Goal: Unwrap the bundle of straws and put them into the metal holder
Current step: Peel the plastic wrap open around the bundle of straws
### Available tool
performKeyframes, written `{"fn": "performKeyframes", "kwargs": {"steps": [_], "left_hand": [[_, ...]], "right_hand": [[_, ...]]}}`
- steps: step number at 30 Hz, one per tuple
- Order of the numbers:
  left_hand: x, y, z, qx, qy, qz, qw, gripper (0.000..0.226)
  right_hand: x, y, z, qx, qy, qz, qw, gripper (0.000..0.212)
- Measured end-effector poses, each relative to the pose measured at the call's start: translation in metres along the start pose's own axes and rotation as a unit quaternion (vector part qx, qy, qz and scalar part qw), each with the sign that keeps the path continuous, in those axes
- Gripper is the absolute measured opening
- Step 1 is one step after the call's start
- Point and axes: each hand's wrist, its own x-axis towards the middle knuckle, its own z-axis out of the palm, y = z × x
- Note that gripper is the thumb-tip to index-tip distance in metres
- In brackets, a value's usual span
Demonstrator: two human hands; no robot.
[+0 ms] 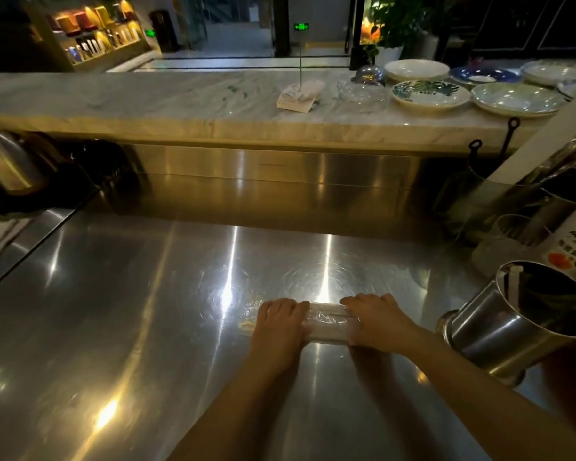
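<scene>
Bundle of straws (328, 322): lies flat on the steel worktop (120, 327), near centre, slightly right. Long axis runs left–right, roughly parallel to the near edge of the worktop; neither end can be told from the other. Shape is a short, flattish cylinder. The covering is clear, glossy film, crinkled and catching the light; pale straws show through as lengthwise streaks. A loose flap of film spreads on the steel to the left of the left hand.

Left hand (278, 322): palm down over the left end of the bundle, fingers together and curled over the top, pressing on the wrap. Right hand (376, 319): palm down over the right end, fingers together, pointing far-left across the film. Both touch the bundle; a short stretch of it shows between them. Whether either hand actually pinches the film cannot be told.

Metal holder (509, 327): polished steel cylinder, open-topped, dark interior, just right of the right hand, apart from the bundle. It appears tilted in this wide-angle view. A pale strip rests inside against the rim.

Worktop: brushed stainless, fine circular scratches, bright streak reflections. Beyond it is a raised marble counter (147, 94), veined grey-white, carrying several round plates (431, 94) at far right.
</scene>
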Motion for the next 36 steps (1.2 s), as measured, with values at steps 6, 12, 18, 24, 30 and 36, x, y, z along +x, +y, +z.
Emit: {"fn": "performKeyframes", "kwargs": {"steps": [6, 12, 18, 24, 30, 36], "left_hand": [[0.002, 0.009, -0.011, 0.008, 0.065, 0.031, 0.997, 0.034], [-0.014, 0.02, -0.004, -0.008, 0.14, 0.059, 0.988, 0.029], [-0.025, 0.024, -0.001, -0.003, 0.158, 0.085, 0.984, 0.039], [-0.039, 0.026, 0.004, -0.013, 0.093, 0.087, 0.992, 0.053], [-0.055, 0.027, -0.002, -0.06, 0.057, 0.083, 0.993, 0.053], [-0.056, 0.034, -0.007, -0.071, 0.102, 0.094, 0.988, 0.028]], "right_hand": [[-0.004, -0.004, 0.0, -0.008, 0.015, -0.037, 0.999, 0.055], [-0.02, -0.004, -0.016, 0.261, 0.025, 0.006, 0.965, 0.034], [-0.018, 0.003, -0.008, 0.192, 0.038, 0.093, 0.976, 0.042], [-0.017, 0.0, -0.005, 0.098, -0.018, 0.112, 0.989, 0.042], [-0.027, -0.01, -0.006, 0.095, -0.02, 0.078, 0.992, 0.02], [-0.03, -0.013, -0.014, 0.203, 0.0, 0.103, 0.974, 0.014]]}}
